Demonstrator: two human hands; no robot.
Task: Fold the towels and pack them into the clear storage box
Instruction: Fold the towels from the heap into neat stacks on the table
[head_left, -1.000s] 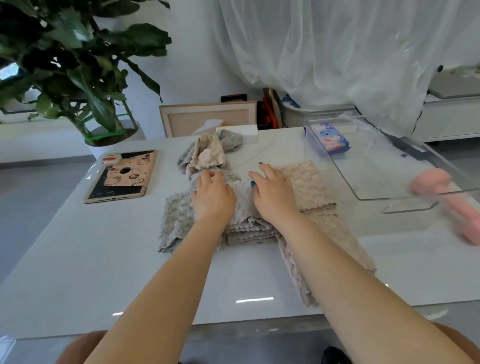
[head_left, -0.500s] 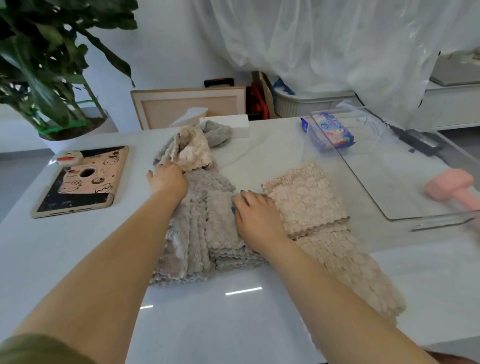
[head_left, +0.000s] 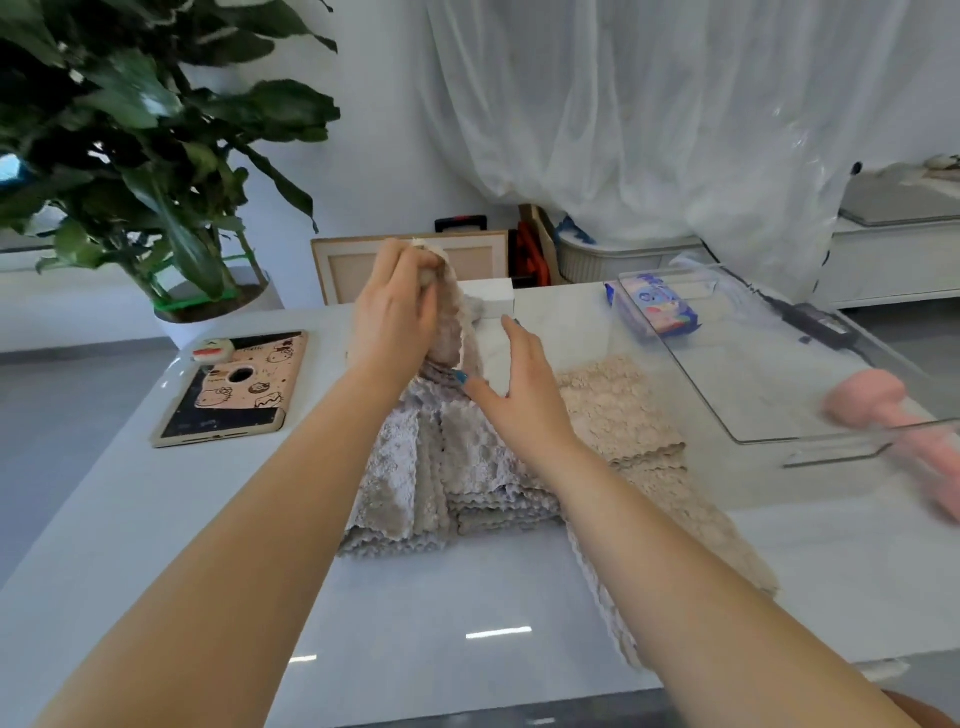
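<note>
My left hand (head_left: 392, 312) grips a beige crumpled towel (head_left: 449, 332) by its top and holds it lifted above the table. My right hand (head_left: 514, 389) hovers beside it with fingers spread and relaxed, over a stack of folded grey towels (head_left: 431, 467). A folded beige towel (head_left: 615, 410) lies to the right on top of a spread beige towel (head_left: 691, 525). The clear storage box (head_left: 810, 441) stands at the right of the table.
A tablet in a pink cartoon case (head_left: 234, 389) lies at the left, a potted plant (head_left: 156, 156) behind it. A white tissue box (head_left: 488, 301) sits at the back. A blue packet (head_left: 657, 306) lies in the clear box. A pink dumbbell (head_left: 893, 421) lies at the far right.
My left hand took hold of the crumpled beige towel at the back and raised it. My right hand came up off the grey stack and moved toward the lifted towel.
</note>
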